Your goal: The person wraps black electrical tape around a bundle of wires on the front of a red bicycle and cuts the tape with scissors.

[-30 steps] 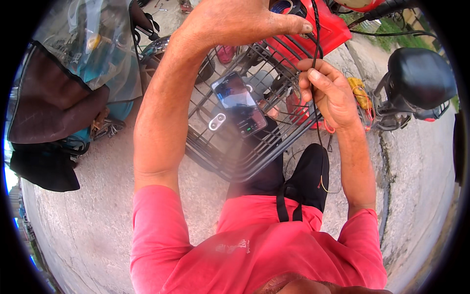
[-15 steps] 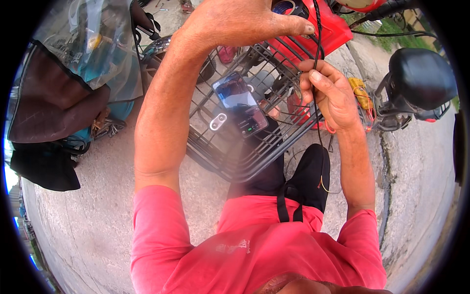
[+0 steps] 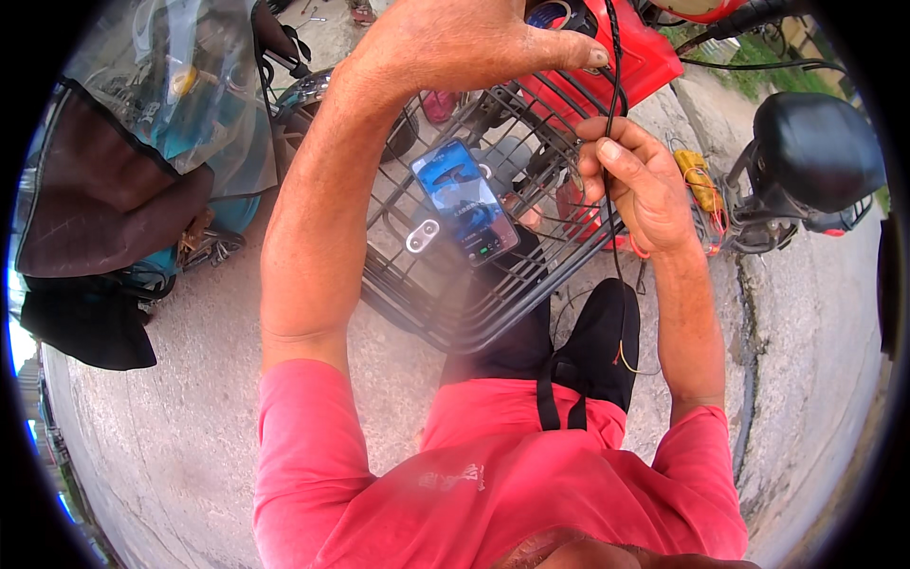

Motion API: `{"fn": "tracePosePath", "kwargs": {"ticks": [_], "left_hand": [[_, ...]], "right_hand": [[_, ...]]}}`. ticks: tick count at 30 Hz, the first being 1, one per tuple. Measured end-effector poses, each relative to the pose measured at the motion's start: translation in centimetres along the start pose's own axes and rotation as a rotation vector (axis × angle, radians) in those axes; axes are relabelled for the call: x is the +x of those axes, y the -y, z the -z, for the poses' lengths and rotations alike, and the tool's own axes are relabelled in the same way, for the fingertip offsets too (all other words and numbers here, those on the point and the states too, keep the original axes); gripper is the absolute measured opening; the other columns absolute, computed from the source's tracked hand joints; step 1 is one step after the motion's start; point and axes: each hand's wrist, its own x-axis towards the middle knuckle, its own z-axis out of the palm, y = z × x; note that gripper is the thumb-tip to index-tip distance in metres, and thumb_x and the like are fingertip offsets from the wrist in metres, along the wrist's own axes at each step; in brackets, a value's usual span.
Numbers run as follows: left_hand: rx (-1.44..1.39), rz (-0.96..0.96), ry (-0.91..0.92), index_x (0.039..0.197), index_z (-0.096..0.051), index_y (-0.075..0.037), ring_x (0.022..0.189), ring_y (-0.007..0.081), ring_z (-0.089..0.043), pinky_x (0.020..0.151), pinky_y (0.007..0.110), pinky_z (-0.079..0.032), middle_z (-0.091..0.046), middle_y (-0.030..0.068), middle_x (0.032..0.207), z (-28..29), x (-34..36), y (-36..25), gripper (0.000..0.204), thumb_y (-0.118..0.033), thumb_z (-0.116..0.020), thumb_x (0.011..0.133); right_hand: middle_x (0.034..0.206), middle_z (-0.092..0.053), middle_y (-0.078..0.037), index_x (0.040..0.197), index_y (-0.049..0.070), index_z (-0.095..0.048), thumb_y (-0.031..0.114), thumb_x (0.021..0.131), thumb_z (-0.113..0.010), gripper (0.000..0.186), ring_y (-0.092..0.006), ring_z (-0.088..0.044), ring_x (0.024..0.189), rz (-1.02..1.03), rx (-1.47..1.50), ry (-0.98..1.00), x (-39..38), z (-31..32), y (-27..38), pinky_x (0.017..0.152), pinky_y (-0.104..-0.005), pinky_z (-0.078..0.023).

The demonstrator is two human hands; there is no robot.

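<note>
A thin black cable (image 3: 618, 242) hangs down from the upper edge. Above my right hand (image 3: 649, 190) it looks like strands twisted together. The thumb and fingers of that hand pinch it. Below them it runs down in front of my dark trouser leg, ending in thin bare-looking wires, one of them yellowish. My left hand (image 3: 464, 43) reaches across at the top, its thumb stretched out close beside the cable. The other fingers of this hand are hidden, so whether they grip anything does not show.
A black wire basket (image 3: 474, 343) stands between my arms, with a lit phone (image 3: 464, 202) over it. Behind it is a red plastic panel (image 3: 645, 52). A black seat (image 3: 815, 152) and yellow-wrapped wiring (image 3: 699, 180) stand right; a brown-covered bundle (image 3: 104, 199) stands left.
The phone's screen shows a different, bluer picture. Both hands and the cable have stayed almost in place.
</note>
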Motion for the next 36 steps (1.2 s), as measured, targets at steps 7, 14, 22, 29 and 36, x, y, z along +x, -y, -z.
{"fn": "tracePosePath", "kwargs": {"ticks": [7,14,22,29,36], "left_hand": [[0.046,0.056,0.026,0.138,-0.056,0.01,0.117,0.0361,-0.067,0.104,0.046,-0.055,-0.068,0.0289,0.124,-0.1,0.06,-0.2,0.071,-0.03,-0.08,0.085],[0.035,-0.007,0.021,0.137,-0.056,0.01,0.117,0.0366,-0.067,0.104,0.045,-0.054,-0.068,0.0292,0.124,0.03,0.04,0.15,0.071,-0.029,-0.081,0.084],[0.04,0.003,0.016,0.137,-0.056,0.01,0.118,0.0373,-0.067,0.106,0.045,-0.053,-0.067,0.0293,0.125,-0.08,0.0,-0.16,0.069,-0.028,-0.08,0.084],[0.029,0.005,0.027,0.137,-0.056,0.01,0.119,0.037,-0.066,0.107,0.045,-0.053,-0.067,0.0289,0.126,-0.05,-0.05,-0.03,0.069,-0.028,-0.079,0.084],[0.035,0.016,0.031,0.137,-0.056,0.01,0.119,0.0372,-0.066,0.107,0.046,-0.052,-0.067,0.029,0.126,-0.09,-0.05,0.04,0.07,-0.028,-0.079,0.084]], "right_hand": [[0.094,-0.069,-0.004,0.127,0.0,-0.064,0.026,0.101,-0.067,0.036,-0.0081,-0.061,0.074,-0.002,-0.021,-0.005,-0.15,-0.02,0.08,0.07,-0.0231,-0.051],[0.094,-0.069,-0.004,0.127,0.0,-0.064,0.025,0.101,-0.067,0.036,-0.0084,-0.061,0.074,-0.001,-0.029,-0.006,-0.17,-0.07,0.03,0.07,-0.023,-0.051],[0.094,-0.069,-0.005,0.126,-0.001,-0.064,0.025,0.101,-0.066,0.036,-0.0083,-0.062,0.074,0.002,-0.051,-0.008,-0.28,-0.16,0.17,0.071,-0.023,-0.051],[0.094,-0.069,-0.005,0.126,-0.001,-0.064,0.025,0.101,-0.067,0.036,-0.0083,-0.062,0.074,0.012,-0.049,-0.011,-0.29,-0.19,0.05,0.071,-0.0231,-0.051],[0.094,-0.07,-0.005,0.125,0.0,-0.065,0.025,0.101,-0.067,0.035,-0.0082,-0.062,0.073,0.018,-0.057,-0.022,-0.33,-0.32,0.06,0.07,-0.0228,-0.051]]}}
